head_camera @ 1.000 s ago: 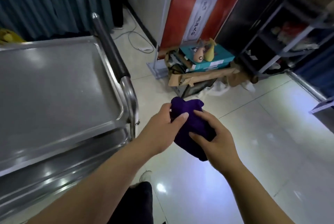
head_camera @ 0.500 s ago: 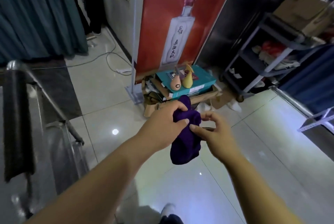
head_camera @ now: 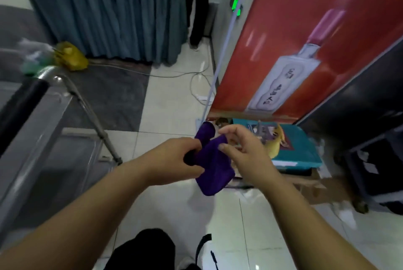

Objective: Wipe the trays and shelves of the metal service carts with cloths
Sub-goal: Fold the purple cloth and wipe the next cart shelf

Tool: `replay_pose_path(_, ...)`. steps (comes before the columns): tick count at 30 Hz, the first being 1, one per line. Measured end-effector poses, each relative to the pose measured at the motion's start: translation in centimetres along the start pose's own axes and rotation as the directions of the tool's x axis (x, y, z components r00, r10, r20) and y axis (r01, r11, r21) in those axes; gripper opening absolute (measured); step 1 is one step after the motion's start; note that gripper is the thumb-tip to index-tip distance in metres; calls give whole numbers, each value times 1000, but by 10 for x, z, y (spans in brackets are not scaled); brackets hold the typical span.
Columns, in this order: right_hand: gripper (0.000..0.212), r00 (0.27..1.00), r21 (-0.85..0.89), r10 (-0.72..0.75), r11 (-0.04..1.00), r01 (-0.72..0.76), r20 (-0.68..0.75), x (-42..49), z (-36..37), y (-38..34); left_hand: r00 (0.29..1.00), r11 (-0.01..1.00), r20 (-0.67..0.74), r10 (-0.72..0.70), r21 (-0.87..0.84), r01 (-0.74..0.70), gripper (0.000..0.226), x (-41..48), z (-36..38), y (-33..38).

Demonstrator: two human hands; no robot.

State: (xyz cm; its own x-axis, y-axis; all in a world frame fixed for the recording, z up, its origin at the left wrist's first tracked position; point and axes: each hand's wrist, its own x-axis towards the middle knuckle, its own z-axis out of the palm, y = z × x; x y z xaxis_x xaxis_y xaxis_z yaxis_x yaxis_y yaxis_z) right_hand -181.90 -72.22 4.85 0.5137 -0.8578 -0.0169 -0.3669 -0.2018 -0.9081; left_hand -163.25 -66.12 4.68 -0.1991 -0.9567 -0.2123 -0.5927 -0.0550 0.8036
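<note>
Steel cart stands at our left. Just right of it, above the tiled floor, hangs our purple cloth: our left hand grips its bunched side, our right hand spreads its fingers loosely beside its edge.

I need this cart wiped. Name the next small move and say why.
Probably swing the purple cloth left onto the metal cart: the left hand grips it bunched over the floor, the right hand only touches its edge, and the cart stands apart.
</note>
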Motion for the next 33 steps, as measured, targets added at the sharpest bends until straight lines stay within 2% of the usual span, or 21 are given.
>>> replay_pose_path(3,33,983,-194,-149,966,168,110,54,10,6,996,997,-77,-46,-62,41,11,17,-18,-16)
replay_pose_path(4,34,972,-198,-164,960,196,165,72,14,9,994,995,-91,-61,-78,54,14,22,-27,-23)
replay_pose_path(8,17,926,13,-5,1000,0,377,145,27,18,980,989,-160,-115,-108,98,26,52,-70,-51)
replay_pose_path(12,16,936,3,-31,999,32,352,224,36,18,964,949,-187,-188,-287,129,53,101,-118,-83)
replay_pose_path(13,16,936,-4,-31,999,34,350,246,38,16,952,947,-223,-210,-288,141,54,114,-132,-92)
replay_pose_path(16,20,925,-39,-1,999,17,379,310,45,4,910,966,-343,-232,-187,176,31,149,-178,-116)
replay_pose_path(19,44,867,7,3,1000,-7,498,364,55,-10,896,975,-390,-213,-142,170,28,174,-223,-133)
replay_pose_path(21,57,823,-94,-18,992,87,568,396,66,-14,887,975,-412,-209,-153,159,32,184,-249,-144)
replay_pose_path(23,61,785,-187,-56,958,215,617,429,81,-16,877,972,-431,-214,-180,149,33,192,-271,-156)
replay_pose_path(25,57,749,-164,-87,953,254,656,465,99,-19,857,963,-459,-235,-226,144,35,199,-292,-171)
replay_pose_path(27,49,707,-85,-98,972,219,701,506,120,-23,811,947,-510,-285,-279,157,37,208,-311,-187)
replay_pose_path(30,43,661,-96,-115,957,274,742,569,155,-27,727,924,-584,-362,-331,194,38,223,-341,-218)
replay_pose_path(33,40,602,-138,-144,908,396,785,633,189,-34,575,877,-663,-479,-331,348,37,239,-369,-252)
